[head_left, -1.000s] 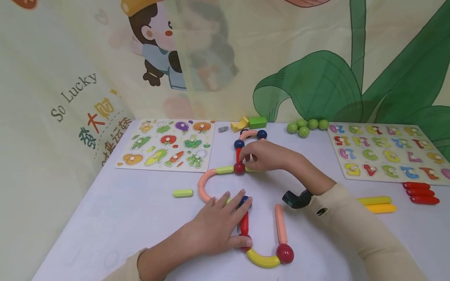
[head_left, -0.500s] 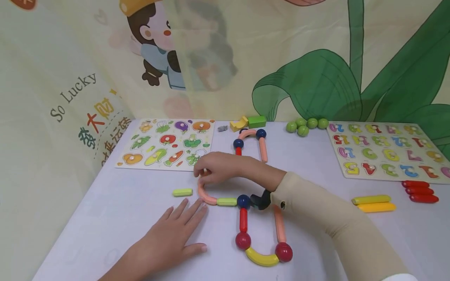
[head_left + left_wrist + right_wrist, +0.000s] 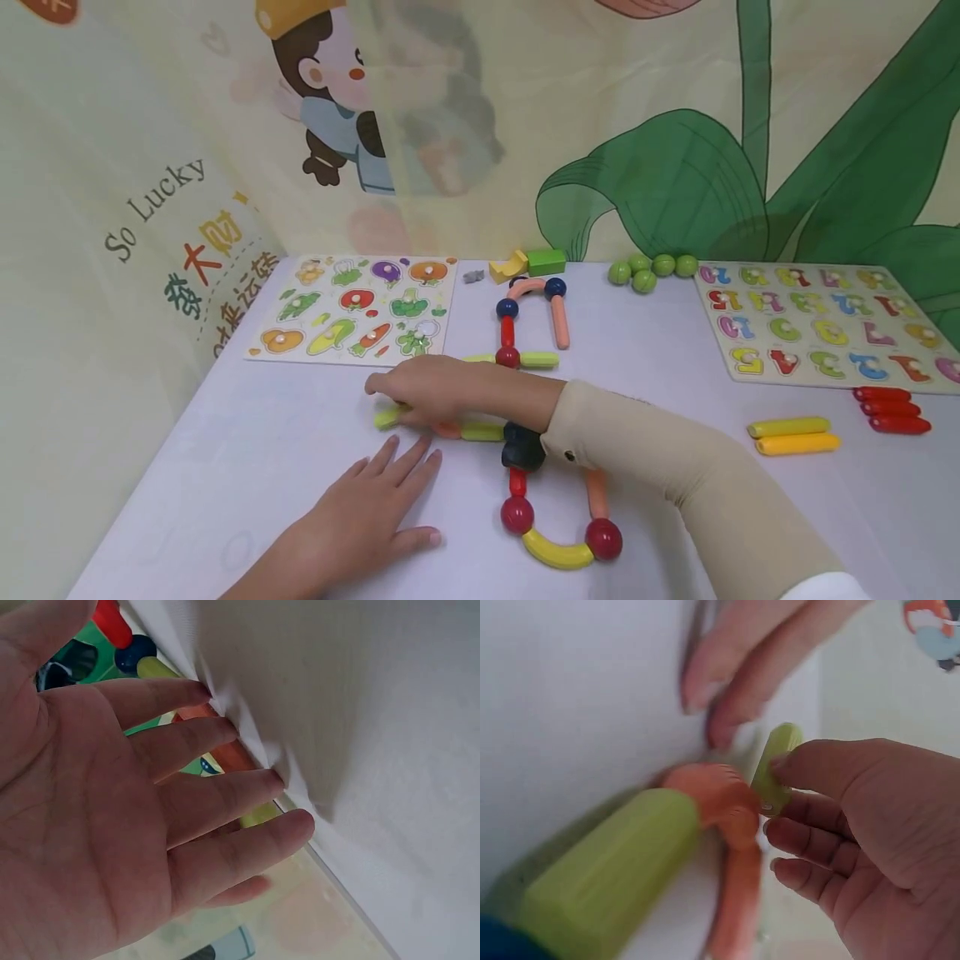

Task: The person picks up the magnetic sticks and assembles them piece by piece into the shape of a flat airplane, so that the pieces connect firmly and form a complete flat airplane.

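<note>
My right hand point(image 3: 431, 387) reaches across to the left and pinches a short light-green magnetic stick point(image 3: 780, 769) between thumb and fingers. Below it, my left hand point(image 3: 367, 508) rests on the white tabletop with fingers spread, its fingertips point(image 3: 300, 825) touching the cloth. A chain of magnetic sticks and balls runs down the middle of the table. Its curved orange piece point(image 3: 731, 817) lies beside the pinched stick, partly covered by my right hand in the head view. A fixed green stick point(image 3: 482, 431), a red ball point(image 3: 517, 515) and a yellow curved stick point(image 3: 558, 552) belong to the lower part.
A vegetable puzzle board point(image 3: 352, 308) lies at the back left, a number puzzle board point(image 3: 832, 325) at the back right. Several green balls point(image 3: 643, 281) sit near the wall. Yellow sticks point(image 3: 795, 443) and red sticks point(image 3: 892, 408) lie at the right.
My right hand has gone from the chain's upper red stick leftward and down to the loose green stick, now pinched and tilted. My left hand has slid off the chain to the left.
</note>
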### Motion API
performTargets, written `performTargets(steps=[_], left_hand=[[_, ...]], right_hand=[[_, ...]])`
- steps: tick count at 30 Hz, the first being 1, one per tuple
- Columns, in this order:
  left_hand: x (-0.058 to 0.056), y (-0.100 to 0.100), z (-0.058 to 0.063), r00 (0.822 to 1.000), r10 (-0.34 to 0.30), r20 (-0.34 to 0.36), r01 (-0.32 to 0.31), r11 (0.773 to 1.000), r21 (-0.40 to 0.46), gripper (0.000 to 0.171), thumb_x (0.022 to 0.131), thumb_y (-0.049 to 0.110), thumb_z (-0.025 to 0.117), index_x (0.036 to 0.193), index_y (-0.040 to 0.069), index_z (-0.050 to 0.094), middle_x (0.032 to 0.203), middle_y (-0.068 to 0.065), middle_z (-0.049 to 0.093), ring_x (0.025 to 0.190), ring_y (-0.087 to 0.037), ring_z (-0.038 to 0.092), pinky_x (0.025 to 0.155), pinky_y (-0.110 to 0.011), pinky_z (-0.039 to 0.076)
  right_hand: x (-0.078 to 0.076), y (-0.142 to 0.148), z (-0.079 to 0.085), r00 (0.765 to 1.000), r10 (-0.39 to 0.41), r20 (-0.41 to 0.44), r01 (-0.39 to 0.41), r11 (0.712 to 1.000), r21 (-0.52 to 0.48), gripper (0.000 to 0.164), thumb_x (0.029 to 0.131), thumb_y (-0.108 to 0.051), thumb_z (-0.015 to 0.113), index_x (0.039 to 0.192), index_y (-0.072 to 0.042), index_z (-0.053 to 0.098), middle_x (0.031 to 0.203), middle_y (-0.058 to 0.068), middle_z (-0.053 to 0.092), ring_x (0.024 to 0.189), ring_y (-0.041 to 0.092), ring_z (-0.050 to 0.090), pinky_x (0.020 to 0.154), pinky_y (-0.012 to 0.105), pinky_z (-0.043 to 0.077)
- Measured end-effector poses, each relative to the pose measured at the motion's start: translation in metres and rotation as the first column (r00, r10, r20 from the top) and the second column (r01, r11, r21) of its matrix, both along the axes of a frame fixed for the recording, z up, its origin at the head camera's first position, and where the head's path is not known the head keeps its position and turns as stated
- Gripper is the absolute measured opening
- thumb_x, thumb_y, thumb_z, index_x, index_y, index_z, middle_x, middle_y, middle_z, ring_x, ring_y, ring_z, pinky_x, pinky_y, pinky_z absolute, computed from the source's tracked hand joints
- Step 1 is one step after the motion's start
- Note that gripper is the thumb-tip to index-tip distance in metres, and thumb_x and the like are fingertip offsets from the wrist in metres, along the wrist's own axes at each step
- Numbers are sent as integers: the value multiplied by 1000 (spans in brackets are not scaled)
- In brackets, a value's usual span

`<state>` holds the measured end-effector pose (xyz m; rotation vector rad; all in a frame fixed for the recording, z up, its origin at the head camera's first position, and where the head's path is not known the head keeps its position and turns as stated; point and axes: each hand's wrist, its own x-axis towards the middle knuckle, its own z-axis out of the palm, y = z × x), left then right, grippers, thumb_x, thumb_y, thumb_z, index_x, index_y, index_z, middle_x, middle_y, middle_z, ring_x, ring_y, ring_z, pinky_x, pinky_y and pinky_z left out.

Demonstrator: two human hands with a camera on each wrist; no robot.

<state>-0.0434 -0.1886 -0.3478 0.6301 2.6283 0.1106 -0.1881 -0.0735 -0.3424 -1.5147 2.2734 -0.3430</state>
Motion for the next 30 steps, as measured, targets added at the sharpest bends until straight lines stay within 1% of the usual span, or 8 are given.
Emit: performTargets(steps=[2,5,8,12,15,19,24,30], left_hand=[[-1,0,0,1000,2,11,-2,1000,1,86,76,72,39,142,18,31,146,-4,25,131,-38,20,93,-60,29],[-2,2,0,1000,0,18,0,1000,-7,85,76,72,39,142,19,30,146,-3,25,130,-38,21,92,-60,30],[-3,4,1,1000,-5,25,5,1000,-23,86,75,74,38,142,20,30,147,-3,25,130,-37,21,93,-60,30],[-5,5,3,999,-21,25,22,999,-45,90,73,77,34,143,21,28,147,-2,24,131,-35,21,94,-58,30],[-6,6,6,999,-49,-6,49,998,-38,91,73,77,32,143,20,26,146,-3,26,131,-34,21,95,-57,30],[-9,15,12,995,-78,-59,77,997,-20,88,76,74,36,143,18,27,144,-4,31,130,-32,26,95,-56,31],[-12,27,19,990,-100,-98,98,995,-29,83,76,69,45,141,18,32,139,-4,37,126,-29,33,93,-53,36],[-14,36,22,983,-138,-123,133,990,-48,86,76,70,44,143,19,27,145,-4,27,131,-31,22,96,-53,32]], right_hand=[[3,16,9,1000,-20,6,20,999,-34,47,85,-25,62,129,-21,46,83,-13,56,76,3,50,69,16,42],[7,58,25,998,-53,33,55,995,-84,36,85,-22,62,120,-19,55,86,-13,56,76,4,51,68,18,44],[12,112,32,986,-154,69,159,985,-73,24,83,-19,64,107,-19,63,81,-13,57,73,6,52,65,20,46],[17,173,18,940,-325,108,328,944,-17,21,80,-17,67,100,-21,67,76,-15,55,69,6,51,62,22,46],[20,198,1,920,-370,133,375,927,-16,20,80,-19,68,100,-22,67,78,-17,57,70,6,52,63,22,47],[22,209,-9,913,-374,162,387,920,-59,20,80,-21,69,100,-22,67,80,-17,58,71,7,53,63,22,48],[25,197,-15,924,-336,181,353,933,-71,19,81,-20,67,99,-24,66,80,-18,56,72,6,52,64,22,48],[31,180,-19,934,-277,228,308,944,-117,19,81,-19,66,100,-25,65,78,-15,56,71,7,53,63,23,48]])
